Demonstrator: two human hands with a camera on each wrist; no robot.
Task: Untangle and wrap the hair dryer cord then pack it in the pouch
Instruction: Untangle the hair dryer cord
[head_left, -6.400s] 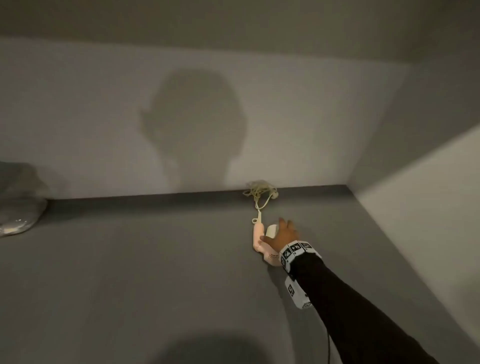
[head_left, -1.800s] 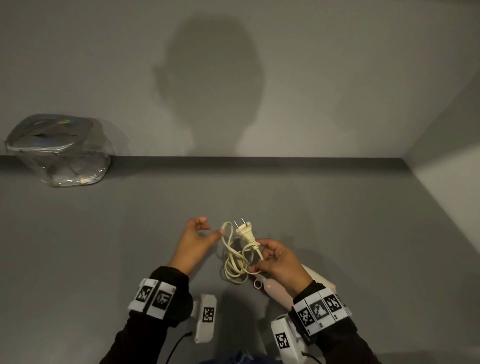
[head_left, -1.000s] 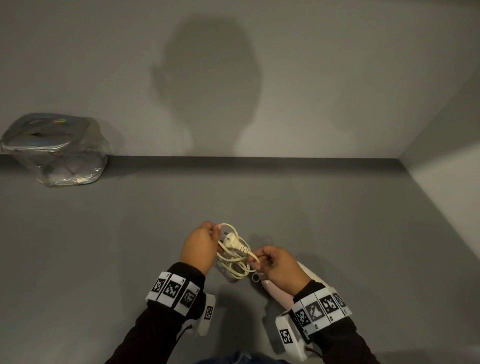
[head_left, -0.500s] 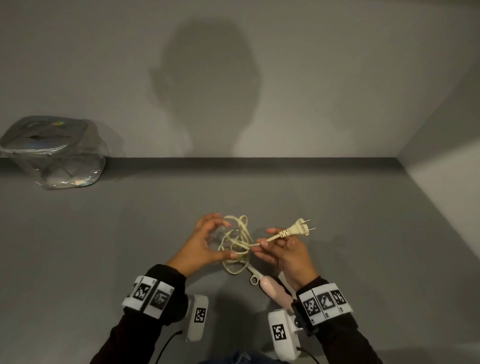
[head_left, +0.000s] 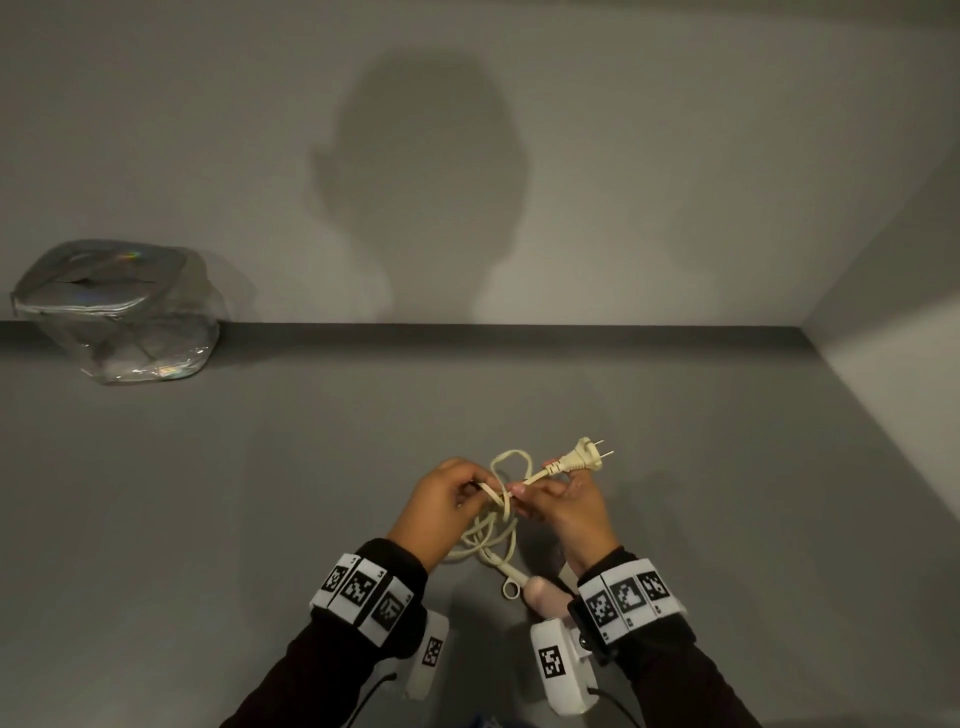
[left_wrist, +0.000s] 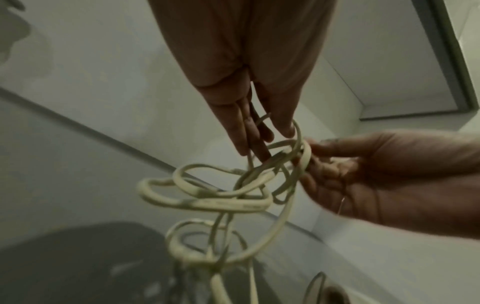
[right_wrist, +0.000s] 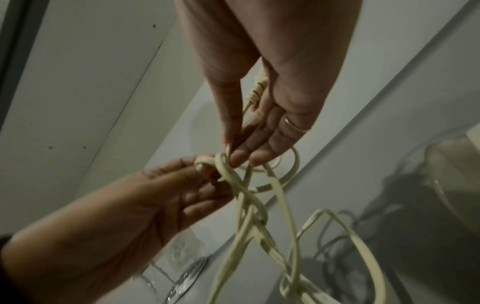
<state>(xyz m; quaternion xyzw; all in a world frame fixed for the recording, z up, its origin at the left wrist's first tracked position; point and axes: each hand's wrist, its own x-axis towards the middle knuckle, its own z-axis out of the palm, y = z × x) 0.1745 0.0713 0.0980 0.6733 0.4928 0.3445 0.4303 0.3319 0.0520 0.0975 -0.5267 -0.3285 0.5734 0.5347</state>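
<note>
Nearest, at 6 o'clock in the head view, the pink dryer shows only its handle end between the two wrists, the rest hidden under the right arm. The cream cord rises from it in tangled loops toward 12 o'clock. The left hand pinches a strand of it at 9 o'clock from the knot, fingers and thumb closed together on the flat cable; the left wrist view shows this from beneath, with strands running between the fingertips, which the head view cannot resolve. The right hand, at 3 o'clock from the knot, is clamped on the cord just behind the plug; the plug's prongs point toward 2 o'clock. Only the right wrist view shows the ribbed strain relief lying inside the right hand and a ring on one finger. Both hands nearly touch at the knot. Farthest, at 10 o'clock, the clear pouch sits on the grey table against the wall, well apart from the hands.
</note>
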